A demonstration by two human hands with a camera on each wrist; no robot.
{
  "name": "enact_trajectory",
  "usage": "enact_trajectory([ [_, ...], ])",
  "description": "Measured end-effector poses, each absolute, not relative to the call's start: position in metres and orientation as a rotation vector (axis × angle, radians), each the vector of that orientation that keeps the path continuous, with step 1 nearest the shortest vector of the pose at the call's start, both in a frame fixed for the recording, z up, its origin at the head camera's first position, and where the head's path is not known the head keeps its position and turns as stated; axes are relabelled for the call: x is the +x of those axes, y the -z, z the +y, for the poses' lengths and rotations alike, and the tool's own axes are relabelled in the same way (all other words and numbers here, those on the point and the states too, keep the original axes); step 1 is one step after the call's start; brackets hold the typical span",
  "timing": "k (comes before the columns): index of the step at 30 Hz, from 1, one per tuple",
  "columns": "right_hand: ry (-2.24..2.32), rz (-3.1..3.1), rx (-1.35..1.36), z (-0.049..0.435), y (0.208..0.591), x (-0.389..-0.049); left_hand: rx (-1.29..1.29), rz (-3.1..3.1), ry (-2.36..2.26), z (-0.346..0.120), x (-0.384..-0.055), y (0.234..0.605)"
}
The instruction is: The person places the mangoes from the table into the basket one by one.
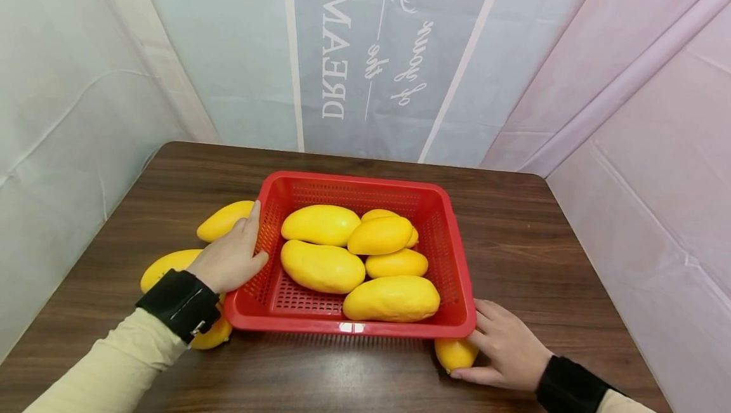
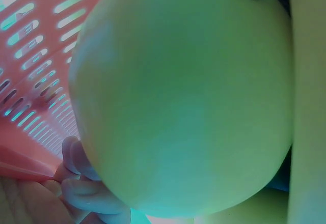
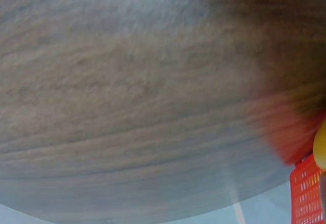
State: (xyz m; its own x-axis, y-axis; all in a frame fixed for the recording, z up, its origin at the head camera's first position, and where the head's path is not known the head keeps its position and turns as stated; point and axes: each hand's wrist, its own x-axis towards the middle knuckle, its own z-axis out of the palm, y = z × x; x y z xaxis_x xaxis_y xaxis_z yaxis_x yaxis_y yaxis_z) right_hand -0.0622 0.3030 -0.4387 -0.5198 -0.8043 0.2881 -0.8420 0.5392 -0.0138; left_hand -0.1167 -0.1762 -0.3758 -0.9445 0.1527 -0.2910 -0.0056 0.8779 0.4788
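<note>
A red plastic basket [image 1: 354, 327] with slotted walls holds several yellow mangoes [image 1: 322, 267]. My left hand [image 1: 231, 259] grips its left rim, thumb over the inner side and the other fingers along the outside. In the left wrist view, curled fingers [image 2: 89, 196] show by the basket wall, behind a large mango [image 2: 183, 96] that fills most of the picture. My right hand [image 1: 508, 349] holds a small mango [image 1: 455, 354] at the basket's front right corner, thumb on its near end. The fingertips on its far side are right at the basket's corner.
Outside the basket, on the left, lie more mangoes: one at the rear [image 1: 225, 221], one beside the left wrist [image 1: 168, 267] and one under it [image 1: 212, 335]. The brown wooden table [image 1: 502, 235] ends at a printed cloth backdrop [image 1: 394, 127], with pale cloth at both sides.
</note>
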Motion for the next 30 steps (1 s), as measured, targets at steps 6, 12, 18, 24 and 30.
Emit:
enact_trajectory([
  [6,-0.255,-2.527,1.445,0.299,0.443,-0.062,0.117,2.730,-0.697,-0.177,-0.117,0.377],
  [12,-0.235,-2.566,1.452,0.296,0.448,-0.063,0.119,2.735,-0.690,-0.177,-0.117,0.377],
  [18,-0.241,-2.633,1.442,0.293,0.449,-0.064,0.120,2.735,-0.689,-0.177,-0.117,0.377],
  [24,-0.244,-2.674,1.441,0.290,0.448,-0.066,0.125,2.740,-0.685,-0.178,-0.117,0.377],
  [30,-0.199,-2.611,1.461,0.291,0.448,-0.065,0.126,2.742,-0.688,-0.178,-0.117,0.378],
])
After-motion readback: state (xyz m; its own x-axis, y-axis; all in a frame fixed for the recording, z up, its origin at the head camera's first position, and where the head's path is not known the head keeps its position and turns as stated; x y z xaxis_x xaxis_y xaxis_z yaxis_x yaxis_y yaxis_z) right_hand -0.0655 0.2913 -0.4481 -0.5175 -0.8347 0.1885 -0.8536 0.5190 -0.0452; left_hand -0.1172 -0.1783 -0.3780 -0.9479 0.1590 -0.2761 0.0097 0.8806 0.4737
